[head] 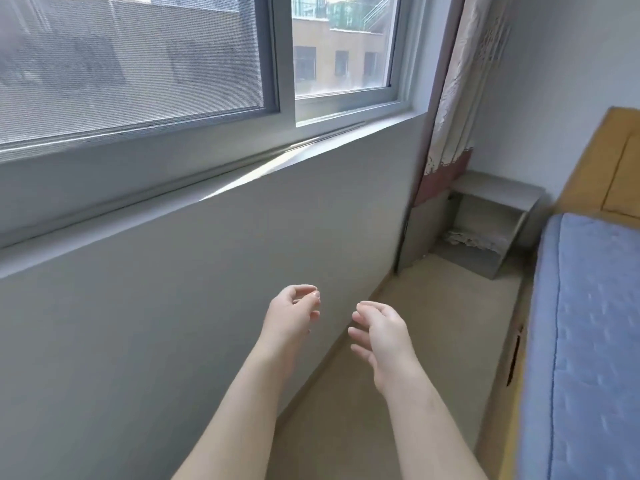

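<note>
Head view showed left grip [294,315] and right grip [381,336] both loose, fingers lightly curled, holding nothing, near the wall [207,271] under the window [138,64]. Open nightstand [491,195] in the corner had lacy cloth [471,239] inside.

Text, labels, brands, numbers, signs: none can be read anywhere in this view.
Window frame [277,64]: plain, no lettering to read.
Curtain [460,98]: woven pattern only, no words.
Nightstand [495,194]: bare grey surfaces, no label.
Blue bed cover [588,306]: stitched quilting only, no brand mark.
Buildings beyond the glass [339,57]: too blurred to tell whether any sign is there.
</note>
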{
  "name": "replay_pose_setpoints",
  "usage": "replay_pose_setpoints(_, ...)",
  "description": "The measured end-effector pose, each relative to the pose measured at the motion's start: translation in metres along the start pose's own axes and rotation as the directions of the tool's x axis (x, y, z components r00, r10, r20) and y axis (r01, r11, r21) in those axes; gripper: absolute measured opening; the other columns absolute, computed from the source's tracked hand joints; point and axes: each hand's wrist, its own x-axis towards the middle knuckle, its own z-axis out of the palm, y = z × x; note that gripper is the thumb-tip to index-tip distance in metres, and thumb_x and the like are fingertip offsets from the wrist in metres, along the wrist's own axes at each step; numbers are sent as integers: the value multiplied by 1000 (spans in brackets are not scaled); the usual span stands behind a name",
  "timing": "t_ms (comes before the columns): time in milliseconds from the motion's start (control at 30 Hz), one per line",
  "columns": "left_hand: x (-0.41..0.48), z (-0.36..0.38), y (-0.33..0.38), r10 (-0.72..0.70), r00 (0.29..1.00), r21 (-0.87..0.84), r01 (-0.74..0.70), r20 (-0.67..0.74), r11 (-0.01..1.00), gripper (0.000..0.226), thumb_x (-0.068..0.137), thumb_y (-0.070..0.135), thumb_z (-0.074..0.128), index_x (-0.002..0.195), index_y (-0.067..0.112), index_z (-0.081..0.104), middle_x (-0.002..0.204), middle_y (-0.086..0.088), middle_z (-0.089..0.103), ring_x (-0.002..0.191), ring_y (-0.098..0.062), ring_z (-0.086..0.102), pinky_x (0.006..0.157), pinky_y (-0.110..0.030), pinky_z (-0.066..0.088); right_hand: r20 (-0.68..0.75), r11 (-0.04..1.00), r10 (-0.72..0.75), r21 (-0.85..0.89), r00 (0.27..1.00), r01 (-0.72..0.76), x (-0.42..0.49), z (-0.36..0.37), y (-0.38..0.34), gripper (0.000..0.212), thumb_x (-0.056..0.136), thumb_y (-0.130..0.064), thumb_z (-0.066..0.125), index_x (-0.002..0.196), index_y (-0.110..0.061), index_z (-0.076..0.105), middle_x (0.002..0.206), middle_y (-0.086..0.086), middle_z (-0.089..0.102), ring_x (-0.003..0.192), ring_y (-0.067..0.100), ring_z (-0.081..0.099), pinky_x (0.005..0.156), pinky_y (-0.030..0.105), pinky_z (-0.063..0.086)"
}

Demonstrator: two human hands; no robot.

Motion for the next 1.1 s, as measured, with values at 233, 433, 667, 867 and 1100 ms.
replay_pose_setpoints(233, 162, 65, 51, 13, 983, 47, -22, 184, 999, 10, 94, 21, 54, 92, 29, 59, 105, 4, 63, 88, -5, 61, 75, -23, 46, -179, 996, 1, 93, 984, 15, 136, 2, -69, 9, 96, -22, 49, 103, -21, 56, 106, -1, 59, 94, 18, 59, 80, 33, 46)
replay_pose_setpoints(433, 244, 141, 52, -46, 954, 88, 21, 298, 996, 11, 93, 19, 54, 95, 28, 60, 102, 3, 65, 89, -8, 63, 72, -22, 46, -331, 975, 121, 219, 936, -49, 221, -42, -82, 7, 96, -22, 49, 94, -22, 56, 104, -1, 59, 96, 20, 60, 84, 36, 47)
replay_pose_setpoints(667, 358, 260, 90, -12, 933, 96, -24, 360, 995, 11, 94, 19, 53, 94, 27, 60, 104, 1, 66, 94, -11, 63, 79, -24, 46, -393, 974, 66, 225, 917, 27, 358, -111, -146, 8, 96, -21, 48, 93, -23, 56, 103, 0, 60, 94, 19, 60, 81, 34, 47)
replay_pose_setpoints(867, 447, 365, 135, -1, 932, 80, -30, 362, 996, 12, 94, 19, 52, 99, 26, 60, 101, 4, 66, 92, -9, 63, 79, -23, 47, -378, 987, 26, 157, 925, 37, 462, -168, -214, 7, 96, -22, 48, 95, -25, 55, 107, -2, 59, 97, 17, 59, 81, 32, 47)
replay_pose_setpoints(1100, 548, 471, 141, -17, 936, 47, 0, 351, 999, 19, 94, 17, 51, 111, 25, 57, 101, 1, 67, 89, -10, 64, 72, -24, 47, -398, 984, 82, 176, 914, -11, 581, -226, -249, 8, 96, -20, 48, 94, -25, 55, 108, 0, 59, 100, 20, 59, 85, 34, 47)
